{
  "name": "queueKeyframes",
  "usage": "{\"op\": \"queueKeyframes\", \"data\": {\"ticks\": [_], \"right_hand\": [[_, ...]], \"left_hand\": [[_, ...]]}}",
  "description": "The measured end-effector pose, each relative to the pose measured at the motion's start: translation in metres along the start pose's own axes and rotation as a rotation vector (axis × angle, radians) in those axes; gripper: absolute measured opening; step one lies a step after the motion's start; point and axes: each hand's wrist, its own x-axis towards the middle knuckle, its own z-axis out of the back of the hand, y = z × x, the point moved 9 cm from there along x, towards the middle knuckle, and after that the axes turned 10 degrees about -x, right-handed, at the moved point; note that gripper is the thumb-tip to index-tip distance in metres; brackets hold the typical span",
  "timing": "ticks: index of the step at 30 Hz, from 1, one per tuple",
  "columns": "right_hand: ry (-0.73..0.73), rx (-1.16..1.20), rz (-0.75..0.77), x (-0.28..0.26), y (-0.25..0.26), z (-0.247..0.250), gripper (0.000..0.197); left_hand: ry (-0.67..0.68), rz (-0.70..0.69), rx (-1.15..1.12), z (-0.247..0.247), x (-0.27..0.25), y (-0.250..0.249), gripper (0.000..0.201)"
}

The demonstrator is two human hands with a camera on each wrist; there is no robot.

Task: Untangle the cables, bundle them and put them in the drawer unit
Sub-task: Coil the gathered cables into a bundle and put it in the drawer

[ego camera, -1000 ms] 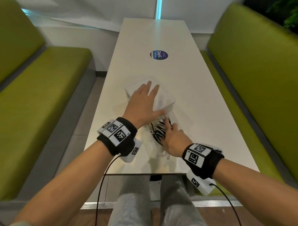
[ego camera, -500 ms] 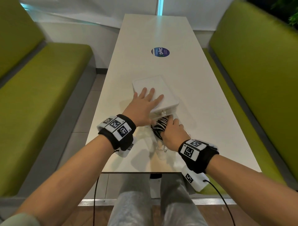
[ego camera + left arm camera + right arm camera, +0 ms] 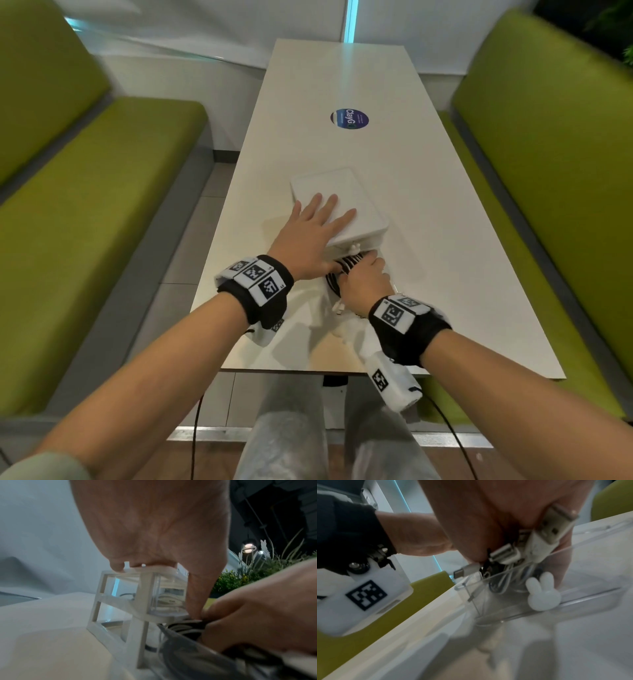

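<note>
Right hand [image 3: 364,281] has pushed deeper, gripping the cable bundle [image 3: 518,555] into the open drawer [image 3: 573,588]; left hand [image 3: 310,236], fingers flat, steadies the drawer unit [image 3: 356,195]. Next: release, shut drawer.

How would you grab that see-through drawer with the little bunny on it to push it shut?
Probably by the white bunny-shaped knob on the clear plastic drawer, coming from the person's side. It juts out from the front wall, an easy spot to pinch. The right hand sits in the drawer gripping the black-and-white cable bundle.
</note>
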Motion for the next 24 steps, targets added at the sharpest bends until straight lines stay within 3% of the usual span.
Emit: {"op": "queueKeyframes", "data": {"ticks": [6,9,15,20,24], "right_hand": [[0.042,-0.277,0.185,-0.016,-0.009,0.019,0.091],[0.072,-0.301,0.171,-0.022,-0.01,0.004,0.088],[-0.028,-0.188,0.109,-0.015,-0.003,0.002,0.068],[-0.105,-0.104,-0.004,-0.012,-0.004,0.006,0.068],[0.061,-0.184,0.206,-0.025,0.001,0.026,0.063]], "left_hand": [[-0.049,-0.009,0.061,-0.003,0.001,0.001,0.1],[-0.053,-0.043,0.053,-0.003,-0.001,-0.003,0.099],[-0.049,-0.079,-0.018,-0.003,-0.001,-0.004,0.092],[-0.027,-0.077,-0.027,-0.002,-0.001,-0.003,0.089],[-0.027,-0.065,-0.037,-0.004,0.001,-0.001,0.092]]}}
